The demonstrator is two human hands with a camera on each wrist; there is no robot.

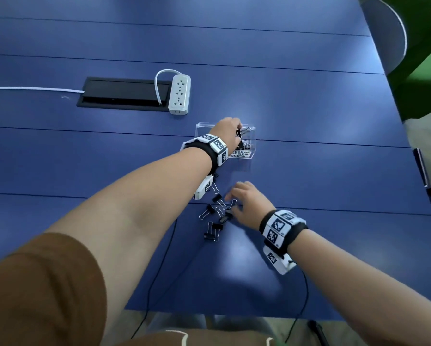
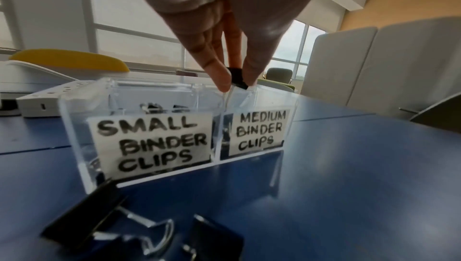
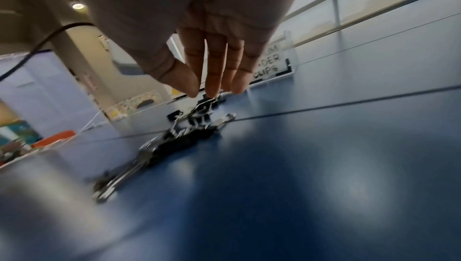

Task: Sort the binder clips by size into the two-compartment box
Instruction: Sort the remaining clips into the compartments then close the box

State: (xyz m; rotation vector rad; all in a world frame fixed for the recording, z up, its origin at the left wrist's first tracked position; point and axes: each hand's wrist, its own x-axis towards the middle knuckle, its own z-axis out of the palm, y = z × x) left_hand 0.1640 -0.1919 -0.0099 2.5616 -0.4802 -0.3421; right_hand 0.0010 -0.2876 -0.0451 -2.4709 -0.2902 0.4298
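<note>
A clear two-compartment box (image 2: 139,97) stands on the blue table, labelled "SMALL BINDER CLIPS" on the left and "MEDIUM BINDER CLIPS" on the right. My left hand (image 1: 236,132) hovers over it and pinches a black binder clip (image 2: 237,78) above the medium side, close to the divider. A few clips lie in the small compartment. Several loose black clips (image 1: 215,216) are scattered on the table in front of the box. My right hand (image 1: 230,197) hangs over this pile with fingers (image 3: 212,80) straight and pointing down, holding nothing.
A white power strip (image 1: 180,94) and a black cable hatch (image 1: 124,93) lie behind the box to the left. Thin black wrist cables (image 1: 159,265) trail off the table's front edge. A grey chair back (image 1: 384,33) stands at the far right.
</note>
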